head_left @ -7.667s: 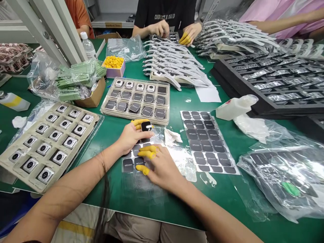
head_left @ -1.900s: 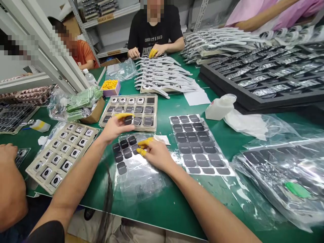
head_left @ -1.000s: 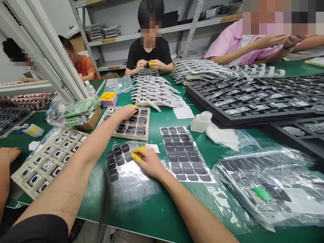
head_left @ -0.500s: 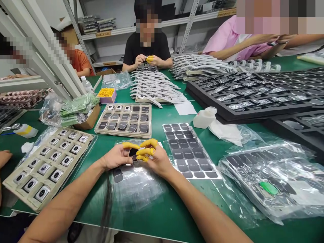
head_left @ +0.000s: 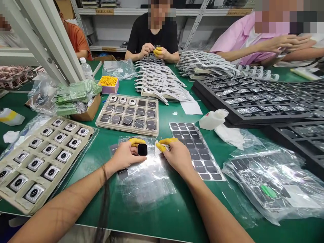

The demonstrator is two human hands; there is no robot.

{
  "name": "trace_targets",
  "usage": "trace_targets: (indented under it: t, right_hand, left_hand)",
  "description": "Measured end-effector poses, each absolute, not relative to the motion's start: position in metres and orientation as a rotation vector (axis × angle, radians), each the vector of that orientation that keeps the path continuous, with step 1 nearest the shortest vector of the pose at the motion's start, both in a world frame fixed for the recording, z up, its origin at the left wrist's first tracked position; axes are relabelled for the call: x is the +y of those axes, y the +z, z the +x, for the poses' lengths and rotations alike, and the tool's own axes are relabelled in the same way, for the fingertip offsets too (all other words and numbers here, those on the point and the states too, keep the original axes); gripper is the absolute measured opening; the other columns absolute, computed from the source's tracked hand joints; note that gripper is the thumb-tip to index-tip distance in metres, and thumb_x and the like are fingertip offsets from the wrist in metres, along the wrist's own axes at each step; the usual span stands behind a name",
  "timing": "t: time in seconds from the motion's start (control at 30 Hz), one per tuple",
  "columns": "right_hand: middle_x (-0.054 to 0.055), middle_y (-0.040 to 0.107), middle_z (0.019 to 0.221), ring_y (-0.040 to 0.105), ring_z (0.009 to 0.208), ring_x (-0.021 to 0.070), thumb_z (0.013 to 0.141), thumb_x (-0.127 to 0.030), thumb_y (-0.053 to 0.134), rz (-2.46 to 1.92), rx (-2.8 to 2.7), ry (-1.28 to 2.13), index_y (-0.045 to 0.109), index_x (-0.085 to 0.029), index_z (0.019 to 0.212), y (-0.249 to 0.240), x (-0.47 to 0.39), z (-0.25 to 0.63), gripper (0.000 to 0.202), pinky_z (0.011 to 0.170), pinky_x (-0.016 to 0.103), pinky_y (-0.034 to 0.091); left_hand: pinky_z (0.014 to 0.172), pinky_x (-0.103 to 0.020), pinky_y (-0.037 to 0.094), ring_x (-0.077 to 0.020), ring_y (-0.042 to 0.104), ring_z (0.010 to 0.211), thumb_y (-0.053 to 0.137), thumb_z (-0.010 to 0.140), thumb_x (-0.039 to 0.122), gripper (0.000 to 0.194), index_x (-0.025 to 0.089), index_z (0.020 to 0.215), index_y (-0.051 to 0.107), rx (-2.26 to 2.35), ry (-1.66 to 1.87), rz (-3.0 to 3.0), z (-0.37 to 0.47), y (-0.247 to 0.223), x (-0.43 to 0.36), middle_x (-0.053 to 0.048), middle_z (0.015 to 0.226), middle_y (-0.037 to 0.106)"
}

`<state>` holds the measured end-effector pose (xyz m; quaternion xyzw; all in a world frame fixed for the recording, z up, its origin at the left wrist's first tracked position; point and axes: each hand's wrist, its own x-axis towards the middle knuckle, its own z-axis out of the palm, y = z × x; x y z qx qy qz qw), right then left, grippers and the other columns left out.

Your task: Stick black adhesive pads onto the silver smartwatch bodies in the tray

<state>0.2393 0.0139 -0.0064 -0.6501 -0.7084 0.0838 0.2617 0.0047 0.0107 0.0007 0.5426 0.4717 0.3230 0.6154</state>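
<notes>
From the worker's seat, with twelve o'clock straight across the green table (head_left: 106, 209), the watch case (head_left: 142, 149) is at twelve, its glossy black screen turned up toward the worker. The left hand (head_left: 124, 156) has hold of it, half closed, fingers curled behind and thumb along the near edge. The right hand (head_left: 178, 153), just toward three from the case, is drawn almost closed, its yellow-capped fingers pinching a white wipe (head_left: 159, 149) that stays clear of the screen. Both hands are above clear plastic sheets (head_left: 148, 190), and a few black film squares (head_left: 123, 173) show beside and under the left wrist.

At nine to ten o'clock I see a beige tray (head_left: 15, 199) of cases lying sensor side up. Another tray (head_left: 126, 128) sits at eleven, mostly holding cases topped with dark film. A sheet of black stickers (head_left: 193, 144) lies at one, a white bottle (head_left: 214, 119) just beyond it. At twelve, past the white straps (head_left: 160, 81), a co-worker in a black T-shirt (head_left: 154, 38) handles something small.
</notes>
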Motion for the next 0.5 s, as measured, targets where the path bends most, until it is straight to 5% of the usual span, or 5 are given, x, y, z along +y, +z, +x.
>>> trace_targets:
  t: [0.2, 0.5]
  right_hand:
    - [0.004, 0.07, 0.087, 0.062, 0.083, 0.019, 0.092, -0.032, 0.062, -1.109, -2.035, 0.32, 0.072, -0.024, 0.095, -0.003, 0.007, 0.214, 0.013, 0.076, 0.033, 0.051]
    - [0.006, 0.068, 0.087, 0.061, 0.081, 0.0202, 0.095, -0.032, 0.057, -1.211, -2.035, 0.311, 0.069, -0.024, 0.097, -0.015, -0.002, 0.194, 0.015, 0.076, 0.035, 0.05]
  left_hand:
    - [0.063, -0.024, 0.047, -0.0165, 0.068, 0.07, 0.074, 0.067, 0.016, 0.052, 0.014, 0.118, 0.067, 1.119, 0.669, 1.42, 0.006, -0.004, 0.009, -0.002, 0.075, 0.074]
    - [0.062, -0.024, 0.045, -0.0141, 0.062, 0.063, 0.075, 0.063, 0.012, 0.051, 0.014, 0.114, 0.07, 1.123, 0.703, 1.485, 0.008, -0.004, 0.008, 0.002, 0.062, 0.067]
